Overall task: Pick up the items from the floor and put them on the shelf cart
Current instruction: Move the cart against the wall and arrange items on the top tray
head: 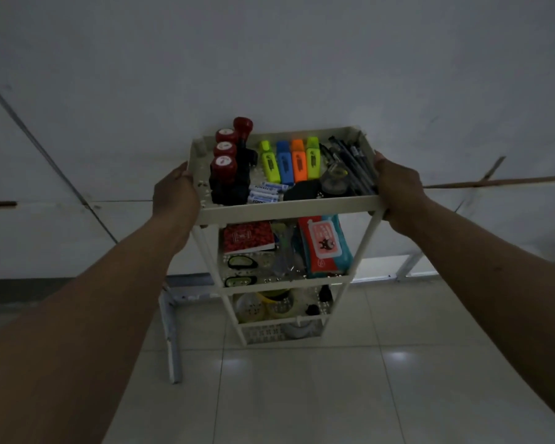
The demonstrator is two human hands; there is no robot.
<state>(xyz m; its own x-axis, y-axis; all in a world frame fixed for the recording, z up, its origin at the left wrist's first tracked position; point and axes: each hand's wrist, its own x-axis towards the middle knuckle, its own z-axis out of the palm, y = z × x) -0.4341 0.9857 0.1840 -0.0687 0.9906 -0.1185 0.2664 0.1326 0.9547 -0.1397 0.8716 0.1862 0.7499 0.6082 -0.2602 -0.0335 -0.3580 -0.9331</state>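
- The cream plastic tiered shelf cart [285, 208] stands on the pale floor tiles, already loaded.
- Left hand [175, 190] and right hand [398, 190] each grip its top tray's side edges.
- Best moved level and slowly, lest the four highlighters [290, 161] on top slide.

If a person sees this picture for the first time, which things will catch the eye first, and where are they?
First come the four bright highlighters, yellow, blue, orange and green, lying side by side in the middle of the top tray of the white shelf cart. Next are the red-capped stamps at the tray's left end. The left hand and the right hand grip the two ends of that tray.
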